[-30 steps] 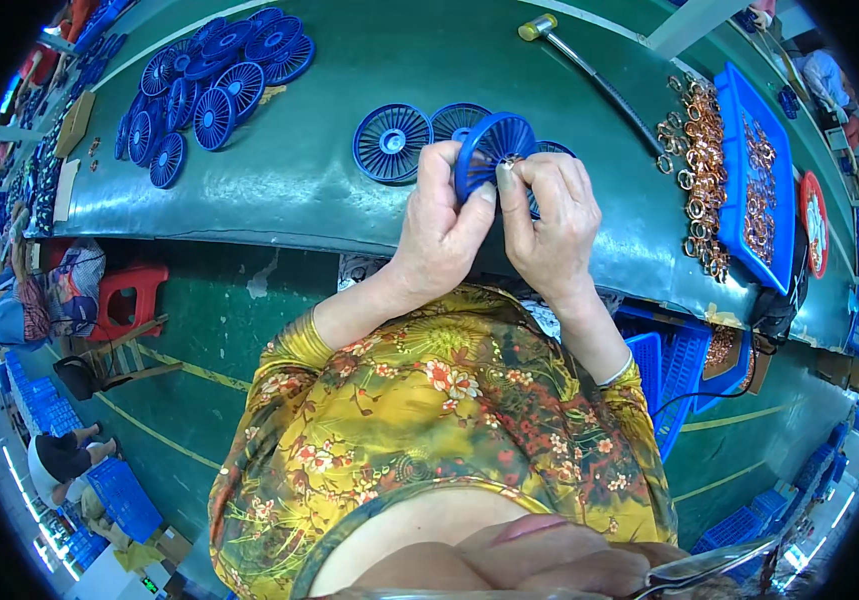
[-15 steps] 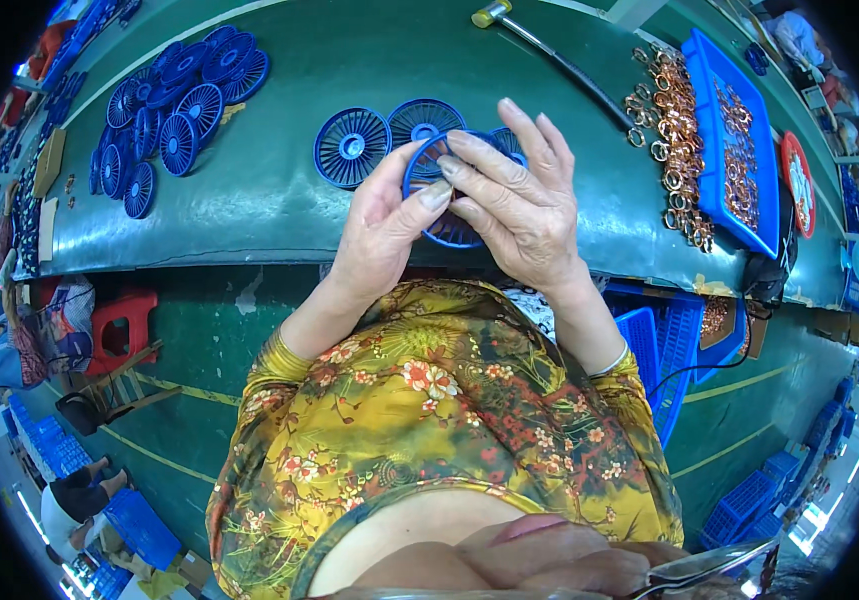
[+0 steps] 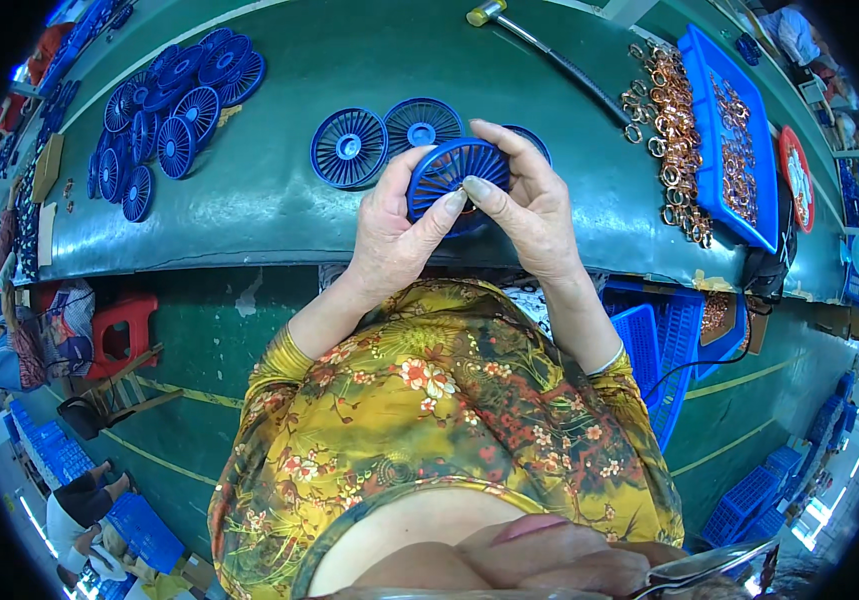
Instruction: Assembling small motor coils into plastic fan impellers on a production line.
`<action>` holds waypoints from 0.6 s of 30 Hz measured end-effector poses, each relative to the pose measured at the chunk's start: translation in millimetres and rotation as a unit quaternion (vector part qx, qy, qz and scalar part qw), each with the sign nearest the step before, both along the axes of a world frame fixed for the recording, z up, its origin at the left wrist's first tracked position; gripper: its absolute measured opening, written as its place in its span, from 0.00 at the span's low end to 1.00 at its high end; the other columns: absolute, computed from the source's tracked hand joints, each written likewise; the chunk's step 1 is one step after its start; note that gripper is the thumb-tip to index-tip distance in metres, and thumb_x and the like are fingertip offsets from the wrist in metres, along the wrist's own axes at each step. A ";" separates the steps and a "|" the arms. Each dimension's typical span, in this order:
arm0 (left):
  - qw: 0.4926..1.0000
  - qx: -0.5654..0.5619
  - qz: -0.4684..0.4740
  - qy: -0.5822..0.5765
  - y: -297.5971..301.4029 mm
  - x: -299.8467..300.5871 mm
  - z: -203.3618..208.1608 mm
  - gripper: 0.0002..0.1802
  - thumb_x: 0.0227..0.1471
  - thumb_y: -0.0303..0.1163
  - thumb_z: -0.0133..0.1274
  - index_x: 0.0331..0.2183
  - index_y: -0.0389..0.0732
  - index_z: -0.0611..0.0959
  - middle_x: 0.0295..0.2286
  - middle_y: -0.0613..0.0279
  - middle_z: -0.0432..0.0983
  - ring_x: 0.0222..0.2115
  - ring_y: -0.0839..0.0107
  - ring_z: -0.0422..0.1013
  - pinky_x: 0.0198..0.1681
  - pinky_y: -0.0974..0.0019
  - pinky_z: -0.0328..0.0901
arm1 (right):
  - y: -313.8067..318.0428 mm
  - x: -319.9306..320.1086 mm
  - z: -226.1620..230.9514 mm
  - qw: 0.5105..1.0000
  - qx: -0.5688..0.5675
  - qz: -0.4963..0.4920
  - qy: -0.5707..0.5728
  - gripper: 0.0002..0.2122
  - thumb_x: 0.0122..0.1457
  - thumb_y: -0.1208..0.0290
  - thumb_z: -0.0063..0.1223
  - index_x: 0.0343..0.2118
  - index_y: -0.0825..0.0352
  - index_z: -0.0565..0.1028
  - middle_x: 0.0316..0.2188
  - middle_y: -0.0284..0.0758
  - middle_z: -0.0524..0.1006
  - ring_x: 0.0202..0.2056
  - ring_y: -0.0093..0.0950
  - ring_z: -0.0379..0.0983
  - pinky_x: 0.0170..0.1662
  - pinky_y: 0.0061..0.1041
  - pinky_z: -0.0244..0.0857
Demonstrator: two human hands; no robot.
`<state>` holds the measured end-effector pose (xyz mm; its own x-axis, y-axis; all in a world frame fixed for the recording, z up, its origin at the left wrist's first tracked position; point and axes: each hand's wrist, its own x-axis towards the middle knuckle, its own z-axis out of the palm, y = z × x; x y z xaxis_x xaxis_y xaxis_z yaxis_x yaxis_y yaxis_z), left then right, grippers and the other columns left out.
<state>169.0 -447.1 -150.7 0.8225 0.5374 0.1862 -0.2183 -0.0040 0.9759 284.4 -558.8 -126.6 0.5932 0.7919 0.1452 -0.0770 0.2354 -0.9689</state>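
Hands: left hand and right hand pinch one blue fan grille, fingers closed on it.
Done: grille pile, upper left.
Left: two grilles on table, centre.

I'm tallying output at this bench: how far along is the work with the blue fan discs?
Seemingly done: a pile of blue discs far left on the green table. In hand: the left hand and right hand hold one ribbed disc. Left, apparently: two loose discs behind it and many copper rings beside the blue tray.

Red round sign — right, beside tray.
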 end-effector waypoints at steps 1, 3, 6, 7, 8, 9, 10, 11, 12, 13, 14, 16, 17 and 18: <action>1.000 0.011 -0.006 0.013 -0.1 -0.9 -0.2 0.25 0.53 0.28 0.56 0.50 0.32 0.68 0.42 0.59 0.72 0.41 0.76 0.70 0.47 0.71 0.65 | -0.6 0.2 0.2 1.000 0.002 0.003 0.011 0.24 0.54 0.78 0.58 0.54 0.72 0.64 0.47 0.37 0.70 0.48 0.22 0.68 0.52 0.22 0.63; 0.999 0.049 -0.006 0.021 0.8 -2.0 1.9 0.24 0.53 0.28 0.55 0.50 0.32 0.68 0.42 0.60 0.73 0.41 0.76 0.69 0.46 0.71 0.65 | -2.7 1.1 -0.8 1.000 -0.003 0.002 0.009 0.24 0.54 0.78 0.57 0.54 0.72 0.64 0.47 0.37 0.70 0.47 0.22 0.68 0.51 0.21 0.63; 0.995 0.089 -0.007 0.031 0.8 -2.8 2.2 0.24 0.53 0.28 0.55 0.51 0.33 0.68 0.42 0.60 0.73 0.41 0.76 0.69 0.46 0.71 0.65 | -3.4 -0.4 -3.6 1.000 -0.007 -0.008 0.004 0.23 0.54 0.79 0.57 0.53 0.72 0.65 0.46 0.36 0.71 0.46 0.21 0.68 0.51 0.21 0.63; 0.995 0.090 -0.005 0.031 0.2 -2.6 2.3 0.25 0.54 0.29 0.55 0.51 0.34 0.68 0.42 0.60 0.73 0.41 0.76 0.69 0.46 0.70 0.66 | -3.4 -1.0 -4.3 1.000 -0.009 -0.017 0.000 0.22 0.54 0.79 0.57 0.53 0.72 0.66 0.46 0.35 0.71 0.45 0.21 0.68 0.51 0.22 0.63; 0.995 0.090 -0.005 0.031 -1.4 -1.2 1.6 0.25 0.54 0.29 0.55 0.51 0.34 0.68 0.42 0.60 0.73 0.41 0.76 0.69 0.46 0.70 0.66 | -2.7 -1.3 -7.2 1.000 -0.009 -0.017 0.000 0.22 0.54 0.79 0.57 0.53 0.72 0.66 0.46 0.35 0.71 0.45 0.21 0.68 0.51 0.22 0.63; 1.000 0.005 -0.009 0.008 -3.8 1.4 0.3 0.24 0.54 0.30 0.55 0.50 0.34 0.68 0.41 0.60 0.73 0.41 0.75 0.70 0.45 0.71 0.66 | -1.2 -1.3 -11.5 0.998 -0.010 -0.038 -0.056 0.21 0.53 0.78 0.58 0.51 0.70 0.69 0.47 0.36 0.72 0.46 0.23 0.69 0.51 0.24 0.63; 0.997 -0.080 -0.012 -0.014 -5.0 3.2 -0.5 0.23 0.55 0.31 0.54 0.50 0.34 0.68 0.39 0.60 0.74 0.40 0.75 0.71 0.43 0.71 0.67 | -0.2 -1.1 -13.9 0.992 -0.011 -0.060 -0.111 0.19 0.53 0.78 0.58 0.49 0.69 0.71 0.47 0.37 0.72 0.47 0.26 0.70 0.52 0.25 0.63; 0.997 -0.080 -0.012 -0.014 -5.1 4.1 -0.7 0.23 0.55 0.31 0.54 0.50 0.34 0.68 0.39 0.60 0.74 0.40 0.75 0.71 0.43 0.71 0.67 | -0.4 0.1 -12.0 0.973 -0.036 -0.078 -0.212 0.16 0.52 0.77 0.58 0.46 0.67 0.74 0.48 0.38 0.72 0.49 0.30 0.69 0.52 0.26 0.63; 0.987 -0.159 -0.025 -0.030 -4.9 5.0 -0.9 0.22 0.55 0.30 0.53 0.50 0.34 0.68 0.40 0.61 0.73 0.40 0.76 0.71 0.43 0.71 0.67 | -1.1 1.6 -9.0 0.944 -0.061 -0.095 -0.310 0.14 0.52 0.77 0.59 0.43 0.65 0.77 0.49 0.40 0.73 0.51 0.33 0.69 0.53 0.28 0.62; 0.970 -0.236 -0.039 -0.044 -4.4 6.2 -0.9 0.22 0.56 0.30 0.52 0.51 0.35 0.67 0.41 0.62 0.72 0.41 0.76 0.70 0.43 0.72 0.67 | -1.8 3.2 -7.3 0.936 -0.058 -0.082 -0.337 0.12 0.49 0.73 0.61 0.39 0.63 0.79 0.49 0.41 0.73 0.53 0.38 0.67 0.55 0.31 0.60; 0.970 -0.240 -0.048 0.003 0.7 3.3 0.5 0.21 0.58 0.31 0.50 0.51 0.36 0.67 0.42 0.61 0.71 0.40 0.78 0.70 0.43 0.72 0.68 | -2.5 5.5 -7.9 0.909 -0.053 -0.097 -0.402 0.13 0.48 0.72 0.62 0.39 0.63 0.79 0.48 0.40 0.74 0.53 0.38 0.67 0.55 0.33 0.60; 0.959 -0.276 -0.059 0.000 -2.3 2.7 1.7 0.20 0.58 0.31 0.49 0.51 0.36 0.68 0.42 0.61 0.71 0.40 0.78 0.70 0.43 0.72 0.68 | -3.4 7.4 -8.4 0.869 -0.045 -0.120 -0.477 0.14 0.45 0.67 0.65 0.36 0.63 0.80 0.44 0.37 0.77 0.52 0.38 0.68 0.56 0.38 0.58; 0.948 -0.312 -0.070 -0.003 -4.5 2.1 2.0 0.19 0.59 0.31 0.49 0.50 0.36 0.68 0.42 0.62 0.71 0.40 0.78 0.70 0.43 0.72 0.68 | -3.7 5.4 -9.0 0.870 -0.045 -0.120 -0.477 0.14 0.45 0.67 0.65 0.36 0.63 0.80 0.44 0.37 0.77 0.52 0.38 0.68 0.56 0.38 0.58; 0.947 -0.315 -0.061 -0.002 -6.5 1.9 1.8 0.19 0.59 0.32 0.48 0.50 0.35 0.68 0.42 0.62 0.71 0.40 0.77 0.70 0.44 0.72 0.68 | -4.2 1.9 -10.2 0.859 -0.059 -0.140 -0.488 0.13 0.45 0.67 0.65 0.34 0.63 0.80 0.43 0.35 0.77 0.52 0.37 0.69 0.56 0.39 0.57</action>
<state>170.9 -453.5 -148.8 0.8853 0.4442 -0.1377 -0.1830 0.6048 0.7750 286.4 -563.0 -136.8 0.4041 0.6804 0.6114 0.8300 0.0083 -0.5578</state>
